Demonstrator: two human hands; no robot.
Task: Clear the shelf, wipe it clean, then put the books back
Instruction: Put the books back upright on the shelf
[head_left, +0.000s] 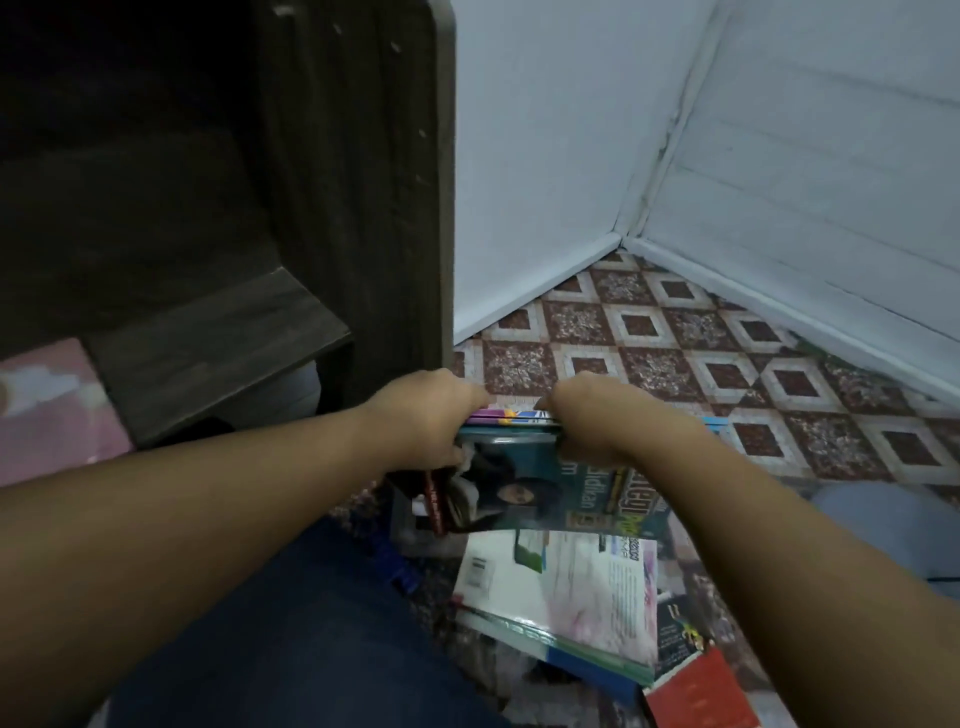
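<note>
My left grip (422, 422) and right grip (593, 415) both curl tight round the far edge of a stack of books (519, 470), one at each end, thumbs hidden under it. I hold the stack above the floor (675, 332), just right of the dark shelf (228, 340) and close to its side panel. The held edge runs left to right, with coloured book edges showing between my grips, and the top cover slopes down toward me. That cover is teal with a figure in a dark headscarf. Its white title lies turned sideways to me, and only "didikan" and a single "m" can be read. A lower cover sticks out on the right with yellow-green lettering too blurred to read. Below the stack a pile (561, 597) of more books lies on the floor, the top one white and pink with a barcode, and a red book (701, 696) sits beside it.
</note>
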